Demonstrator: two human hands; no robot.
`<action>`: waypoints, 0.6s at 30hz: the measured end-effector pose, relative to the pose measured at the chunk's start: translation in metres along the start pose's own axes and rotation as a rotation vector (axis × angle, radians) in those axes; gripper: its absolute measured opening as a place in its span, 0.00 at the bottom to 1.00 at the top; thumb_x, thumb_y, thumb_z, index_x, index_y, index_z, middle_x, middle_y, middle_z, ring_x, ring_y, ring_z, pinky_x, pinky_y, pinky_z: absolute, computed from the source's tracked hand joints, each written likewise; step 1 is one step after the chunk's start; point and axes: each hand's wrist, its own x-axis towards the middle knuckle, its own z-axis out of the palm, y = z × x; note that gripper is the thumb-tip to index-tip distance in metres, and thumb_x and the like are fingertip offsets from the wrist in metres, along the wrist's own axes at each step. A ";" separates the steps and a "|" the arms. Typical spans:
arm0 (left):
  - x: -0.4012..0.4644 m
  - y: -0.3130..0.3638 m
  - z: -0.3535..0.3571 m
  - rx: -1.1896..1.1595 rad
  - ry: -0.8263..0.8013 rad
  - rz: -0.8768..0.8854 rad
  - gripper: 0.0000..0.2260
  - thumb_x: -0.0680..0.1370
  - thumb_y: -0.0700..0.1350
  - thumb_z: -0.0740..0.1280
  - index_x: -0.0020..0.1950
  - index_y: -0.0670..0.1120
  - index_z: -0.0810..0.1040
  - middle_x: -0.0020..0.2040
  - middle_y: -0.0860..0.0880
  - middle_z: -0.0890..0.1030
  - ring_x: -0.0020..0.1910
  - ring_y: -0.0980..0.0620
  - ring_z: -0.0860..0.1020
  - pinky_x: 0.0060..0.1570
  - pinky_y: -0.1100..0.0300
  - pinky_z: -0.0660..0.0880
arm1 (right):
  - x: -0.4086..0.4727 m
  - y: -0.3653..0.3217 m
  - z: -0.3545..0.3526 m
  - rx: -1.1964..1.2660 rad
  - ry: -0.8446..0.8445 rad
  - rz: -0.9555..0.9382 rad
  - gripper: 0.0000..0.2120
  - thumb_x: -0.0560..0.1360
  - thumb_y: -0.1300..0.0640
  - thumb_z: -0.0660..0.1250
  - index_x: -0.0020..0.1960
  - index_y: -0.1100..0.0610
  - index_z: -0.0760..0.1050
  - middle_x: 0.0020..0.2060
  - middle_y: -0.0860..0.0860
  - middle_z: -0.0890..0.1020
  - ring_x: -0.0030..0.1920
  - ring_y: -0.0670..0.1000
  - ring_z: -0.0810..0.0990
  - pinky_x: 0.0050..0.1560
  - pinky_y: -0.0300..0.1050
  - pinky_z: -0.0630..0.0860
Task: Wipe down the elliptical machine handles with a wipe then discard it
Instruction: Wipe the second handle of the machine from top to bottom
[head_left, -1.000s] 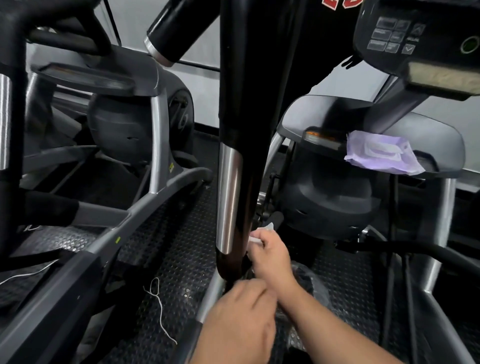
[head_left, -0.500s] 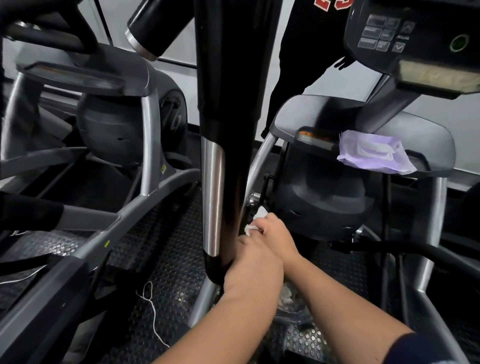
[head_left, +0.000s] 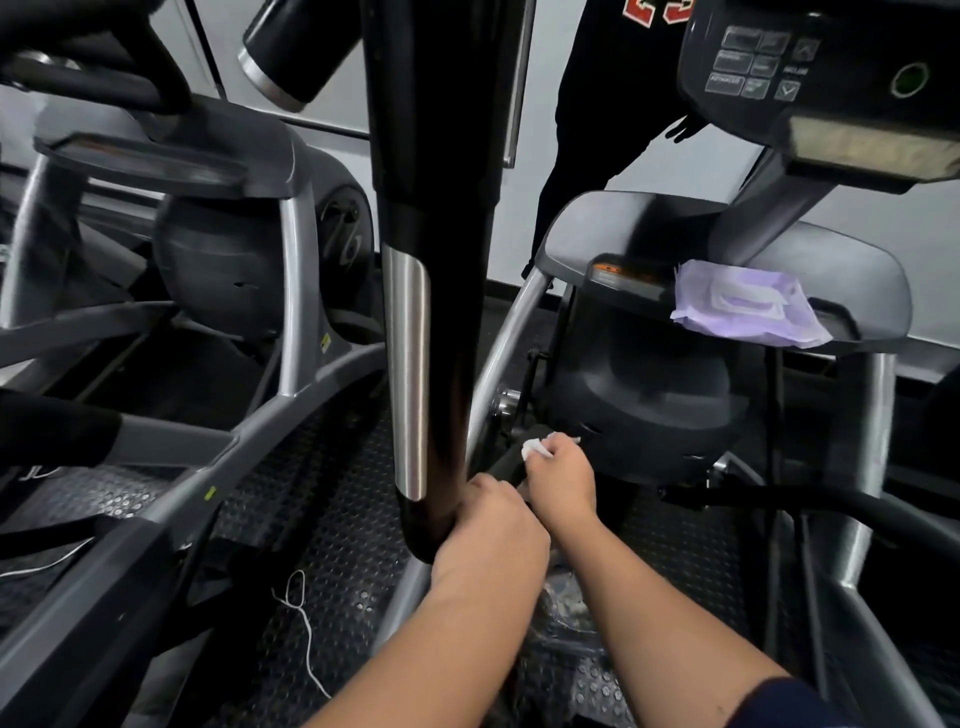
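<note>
The elliptical's big black handle (head_left: 436, 260) with a silver strip hangs down the middle of the view. My right hand (head_left: 563, 475) pinches a crumpled white wipe (head_left: 535, 448) and presses it on a short dark bar (head_left: 506, 465) low beside the machine's housing. Just behind it, my left hand (head_left: 491, 527) sits against the handle's lower end, its fingers curled downward and hidden, so I cannot see whether they hold anything. A purple wipe packet (head_left: 748, 309) lies on the grey shelf (head_left: 597, 228) under the console.
A clear plastic bag (head_left: 571, 597) lies on the footplate under my forearms. A second elliptical (head_left: 218, 270) stands at the left. A person in black (head_left: 623, 104) stands behind the machines. A console (head_left: 810, 67) overhangs at top right. White cord (head_left: 306, 623) lies on the rubber floor.
My left hand moved forward and up to the handle's lower end. My right hand slid the wipe farther forward and up along the dark bar.
</note>
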 end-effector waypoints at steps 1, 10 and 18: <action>0.000 0.000 0.000 0.004 0.005 0.001 0.15 0.78 0.31 0.54 0.60 0.34 0.75 0.53 0.32 0.76 0.54 0.38 0.74 0.48 0.47 0.73 | -0.002 0.003 0.003 -0.015 0.003 -0.012 0.11 0.75 0.55 0.62 0.35 0.57 0.68 0.36 0.52 0.79 0.34 0.54 0.76 0.34 0.45 0.66; 0.001 0.000 -0.003 0.042 0.014 -0.020 0.14 0.78 0.33 0.55 0.59 0.36 0.76 0.52 0.35 0.76 0.52 0.40 0.74 0.41 0.49 0.69 | -0.020 0.000 0.008 0.321 0.069 0.149 0.08 0.78 0.61 0.64 0.41 0.57 0.68 0.34 0.54 0.73 0.32 0.50 0.68 0.25 0.38 0.62; 0.005 -0.001 -0.002 0.042 0.021 -0.013 0.14 0.79 0.33 0.55 0.62 0.34 0.74 0.56 0.34 0.75 0.54 0.39 0.74 0.47 0.49 0.71 | -0.035 -0.016 -0.005 0.520 -0.107 0.353 0.14 0.77 0.71 0.57 0.35 0.59 0.63 0.26 0.52 0.65 0.19 0.44 0.63 0.20 0.34 0.59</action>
